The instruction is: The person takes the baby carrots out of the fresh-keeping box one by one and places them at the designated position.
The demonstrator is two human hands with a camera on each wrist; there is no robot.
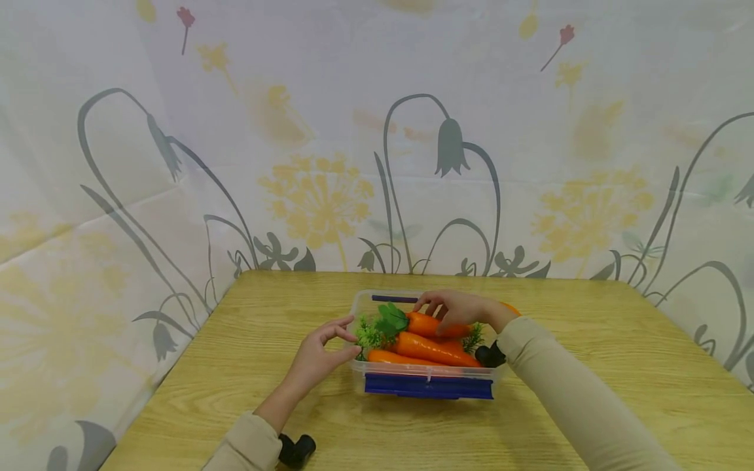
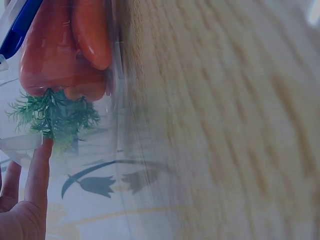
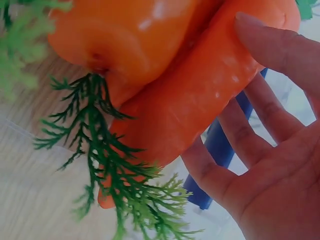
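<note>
A clear plastic box (image 1: 501, 379) with blue clips holds several orange carrots (image 1: 436, 350) with green leafy tops. My right hand (image 1: 456, 311) reaches over the far side of the box and grips the top carrot (image 3: 200, 90). Its thumb lies on one side of that carrot and its fingers are on the other, as the right wrist view shows. At the box's left end is my left hand (image 1: 321, 350), with thumb and fingers apart. In the left wrist view a finger (image 2: 40, 175) touches a whitish tab (image 2: 22, 145) at the box's end, next to green fronds (image 2: 55, 115) seen through the wall.
The box stands on a wood-grain table (image 1: 589, 366). A blue clip (image 1: 429, 386) hangs along its near side. Behind and at the sides, a flower-patterned cloth (image 1: 353, 85) encloses the table. Black wrist fittings (image 1: 297, 450) show by the sleeves.
</note>
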